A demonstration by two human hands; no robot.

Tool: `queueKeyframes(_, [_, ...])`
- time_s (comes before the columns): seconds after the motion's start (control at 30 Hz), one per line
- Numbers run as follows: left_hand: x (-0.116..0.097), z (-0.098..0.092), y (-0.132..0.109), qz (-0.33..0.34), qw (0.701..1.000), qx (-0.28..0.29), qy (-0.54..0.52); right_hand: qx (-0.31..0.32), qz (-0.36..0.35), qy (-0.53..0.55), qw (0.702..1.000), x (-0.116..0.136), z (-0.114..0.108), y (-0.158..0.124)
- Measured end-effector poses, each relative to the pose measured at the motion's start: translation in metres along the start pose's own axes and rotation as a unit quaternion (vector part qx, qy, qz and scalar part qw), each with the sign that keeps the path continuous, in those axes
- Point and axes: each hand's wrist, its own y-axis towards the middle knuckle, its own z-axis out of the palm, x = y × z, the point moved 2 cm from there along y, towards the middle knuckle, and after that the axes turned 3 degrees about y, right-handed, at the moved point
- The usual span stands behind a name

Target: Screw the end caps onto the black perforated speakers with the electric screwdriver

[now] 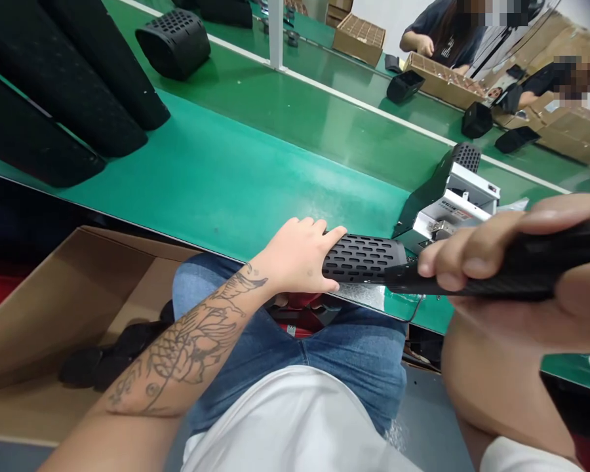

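Note:
My left hand [297,257] grips the left end of a long black perforated housing [364,258] lying along the near edge of the green table [255,164]. My right hand [516,275] is close to the camera, closed round a black tool handle [531,265] whose tip meets the housing's right end. Just behind the housing stands a grey and white machine [452,206] with a black perforated part on top.
Long black housings [63,92] lie at the table's far left, and a short black grille [174,40] sits behind them. An open cardboard box [69,308] holding black parts stands by my left knee. Other people work at cardboard trays [445,80] across the table.

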Motion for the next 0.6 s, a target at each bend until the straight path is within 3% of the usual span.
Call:
queueKeyframes(0.1, [-0.001, 0.0, 0.0, -0.002, 1.0, -0.002, -0.001, 0.079, -0.036, 0.046, 0.995, -0.017, 0.027, -0.004])
queueKeyframes(0.2, [-0.002, 0.0, 0.0, 0.0, 1.0, -0.004, -0.001, 0.057, -0.027, 0.049, 0.997, -0.031, 0.039, -0.007])
queueKeyframes(0.33, [-0.002, 0.0, 0.0, -0.004, 1.0, -0.007, -0.008, 0.039, -0.016, 0.05, 0.998, -0.04, 0.045, -0.011])
queueKeyframes(0.6, [-0.004, -0.003, 0.0, 0.0, 1.0, 0.002, -0.003, 0.088, 0.003, 0.048, 0.995, -0.041, 0.047, -0.014])
